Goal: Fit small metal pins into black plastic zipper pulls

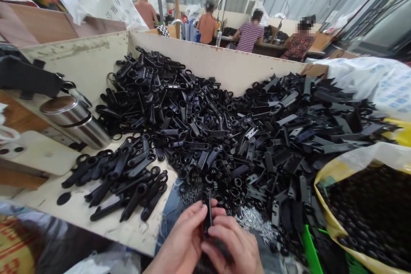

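My left hand (184, 239) and my right hand (236, 244) meet at the bottom centre, fingers pinched together around a thin black plastic strip (209, 214) that stands upright between them. Right behind the hands rises a large heap of black plastic parts (224, 132), with ring-ended pieces on the left and flat strips on the right. A small pile of silvery metal pins (253, 220) lies just beyond my right hand. A row of finished-looking black ring-ended pieces (125, 180) lies to the left of my hands on the table.
The pale table (90, 64) has raised board walls. A steel flask (77, 122) lies at the left, by a phone (35, 154). A yellow-rimmed sack of black parts (369, 209) stands at the right. Several people sit at a far bench (272, 45).
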The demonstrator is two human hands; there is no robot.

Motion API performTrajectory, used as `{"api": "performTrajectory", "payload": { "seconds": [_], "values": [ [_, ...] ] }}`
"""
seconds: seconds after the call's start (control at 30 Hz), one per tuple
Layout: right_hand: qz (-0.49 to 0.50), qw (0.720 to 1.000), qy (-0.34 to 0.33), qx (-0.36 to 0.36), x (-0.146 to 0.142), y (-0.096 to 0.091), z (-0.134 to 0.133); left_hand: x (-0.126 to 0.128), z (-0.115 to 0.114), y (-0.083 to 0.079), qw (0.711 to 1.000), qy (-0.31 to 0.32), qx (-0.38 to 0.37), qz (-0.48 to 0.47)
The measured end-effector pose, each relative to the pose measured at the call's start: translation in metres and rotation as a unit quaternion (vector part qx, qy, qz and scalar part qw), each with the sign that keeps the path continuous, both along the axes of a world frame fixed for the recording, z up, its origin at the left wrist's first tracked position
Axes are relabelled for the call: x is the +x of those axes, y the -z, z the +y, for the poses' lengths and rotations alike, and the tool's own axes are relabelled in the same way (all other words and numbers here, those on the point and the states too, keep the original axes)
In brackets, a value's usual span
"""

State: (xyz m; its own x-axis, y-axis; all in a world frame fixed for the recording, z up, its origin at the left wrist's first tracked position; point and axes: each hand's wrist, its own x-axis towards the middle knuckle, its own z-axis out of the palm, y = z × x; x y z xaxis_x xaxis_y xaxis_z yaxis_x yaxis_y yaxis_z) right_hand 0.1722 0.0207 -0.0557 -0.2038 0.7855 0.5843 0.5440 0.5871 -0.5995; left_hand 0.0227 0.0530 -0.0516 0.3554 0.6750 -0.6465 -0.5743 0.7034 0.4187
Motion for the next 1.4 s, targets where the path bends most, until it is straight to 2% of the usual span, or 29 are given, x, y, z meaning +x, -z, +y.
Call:
{"api": "performTrajectory", "payload": {
  "seconds": [0.07,0.17,0.27,0.37,0.47,0.53,0.63,0.73,0.87,1.0,1.07,1.27,1.4],
  "values": [
    [0.017,0.999,0.024,-0.038,0.002,0.005,-0.005,-0.013,0.000,-0.007,0.998,0.006,0.020,0.065],
    [0.005,0.990,0.085,-0.116,0.009,0.006,0.006,-0.035,-0.001,-0.015,0.981,0.041,0.084,0.170],
    [-0.121,0.981,0.066,-0.139,0.004,0.003,0.029,-0.048,-0.005,-0.018,0.968,0.069,0.111,0.216],
    [-0.270,0.950,0.052,-0.148,-0.009,-0.001,0.050,-0.051,-0.009,-0.021,0.970,0.064,0.107,0.207],
    [-0.334,0.926,0.068,-0.166,-0.015,-0.008,0.059,-0.051,-0.013,-0.024,0.974,0.056,0.097,0.195],
    [-0.307,0.933,0.067,-0.173,-0.011,-0.013,0.058,-0.051,-0.015,-0.025,0.976,0.053,0.091,0.189],
    [-0.178,0.963,0.073,-0.189,0.000,-0.019,0.051,-0.051,-0.018,-0.024,0.978,0.061,0.091,0.179],
    [-0.095,0.970,0.096,-0.201,0.011,-0.016,0.039,-0.051,-0.020,-0.021,0.977,0.067,0.099,0.179],
    [-0.110,0.969,0.119,-0.184,0.026,-0.007,0.024,-0.051,-0.021,-0.022,0.969,0.049,0.099,0.221],
    [-0.172,0.963,0.182,-0.104,0.041,-0.008,0.023,-0.051,-0.022,-0.028,0.960,0.113,0.142,0.212],
    [-0.201,0.957,0.196,-0.078,0.046,-0.011,0.025,-0.050,-0.025,-0.029,0.961,0.128,0.138,0.201],
    [-0.132,0.968,0.172,-0.125,0.049,-0.014,0.021,-0.047,-0.038,-0.023,0.966,0.072,0.098,0.227],
    [-0.105,0.968,0.181,-0.140,0.040,-0.019,0.028,-0.045,-0.036,-0.018,0.949,0.106,0.150,0.255]
  ]
}}
